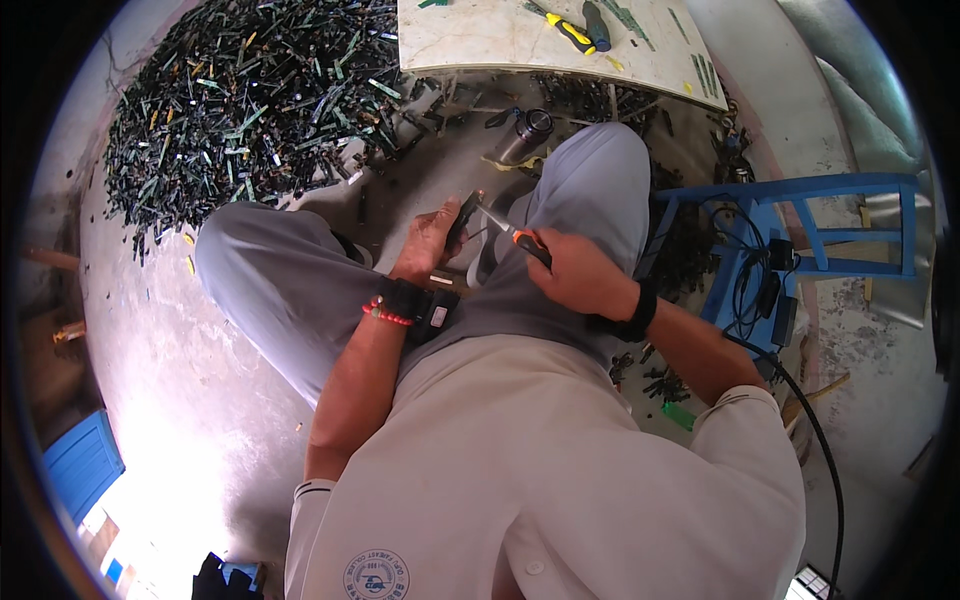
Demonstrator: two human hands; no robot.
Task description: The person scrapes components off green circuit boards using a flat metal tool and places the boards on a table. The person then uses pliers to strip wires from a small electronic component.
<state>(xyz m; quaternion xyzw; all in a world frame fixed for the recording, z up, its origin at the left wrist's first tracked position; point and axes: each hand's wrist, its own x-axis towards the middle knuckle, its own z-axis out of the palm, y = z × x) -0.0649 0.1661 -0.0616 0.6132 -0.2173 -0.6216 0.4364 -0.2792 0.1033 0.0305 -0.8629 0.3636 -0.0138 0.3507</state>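
My left hand (428, 238) grips a dark, narrow strip-like part (464, 215) between thumb and fingers, above the gap between my knees. Closed around a hand tool with an orange-and-black handle (530, 246) is my right hand (585, 275). The tool's slim metal shaft points up and left, its tip at or very near the strip; whether they touch I cannot tell. Below the hands there is a small light-coloured block (442, 280), partly hidden by my left wrist. A steel flask with a dark lid (525, 135) stands on the floor beyond my hands.
A large heap of dark strips (250, 100) covers the floor at far left. A low pale table (480, 45) holds a yellow-and-black tool (570, 33), a dark-handled tool (597, 25) and thin green strips. On the right, a blue stool (850, 190) carries black cables.
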